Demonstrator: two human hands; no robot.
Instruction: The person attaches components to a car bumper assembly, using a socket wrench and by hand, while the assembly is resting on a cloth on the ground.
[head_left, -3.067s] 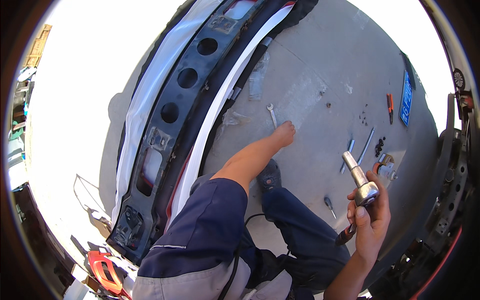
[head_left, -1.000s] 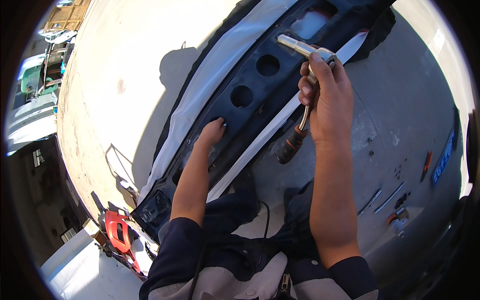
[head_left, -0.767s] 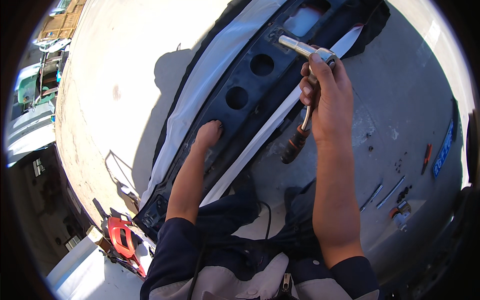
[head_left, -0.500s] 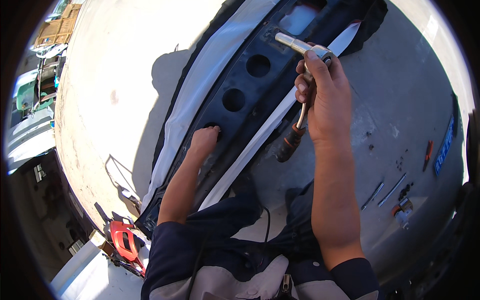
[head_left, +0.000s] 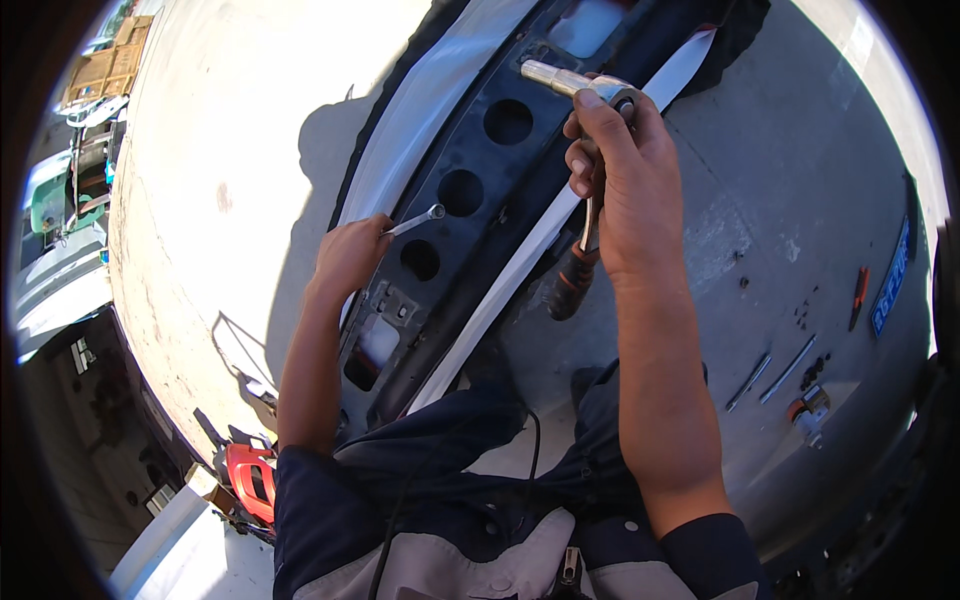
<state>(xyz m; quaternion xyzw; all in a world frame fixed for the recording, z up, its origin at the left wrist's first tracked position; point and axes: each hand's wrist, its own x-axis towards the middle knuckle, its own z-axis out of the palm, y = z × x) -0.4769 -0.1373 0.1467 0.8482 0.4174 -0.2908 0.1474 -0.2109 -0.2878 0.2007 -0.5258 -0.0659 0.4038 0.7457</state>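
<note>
My left hand (head_left: 350, 258) is closed around a silver ring-end wrench (head_left: 413, 219). The ring lies over the black beam of a car bumper (head_left: 482, 160), beside one of its round holes. The beam runs diagonally between white painted edges. My right hand (head_left: 625, 170) grips a ratchet wrench (head_left: 610, 97) by its head. A silver socket (head_left: 550, 78) points left from it above the beam, apart from my left hand. The ratchet's black and orange handle (head_left: 573, 283) hangs below my fingers.
On the floor at right lie red-handled pliers (head_left: 859, 298), a blue plate (head_left: 890, 280), two metal bars (head_left: 787, 368), several small dark parts (head_left: 812, 372) and a silver and orange tool (head_left: 808, 415). A red panel (head_left: 250, 483) stands at lower left.
My left hand has moved up and left from the beam's lower hole, and the wrench now shows in it. My right hand has shifted slightly left with the ratchet wrench.
</note>
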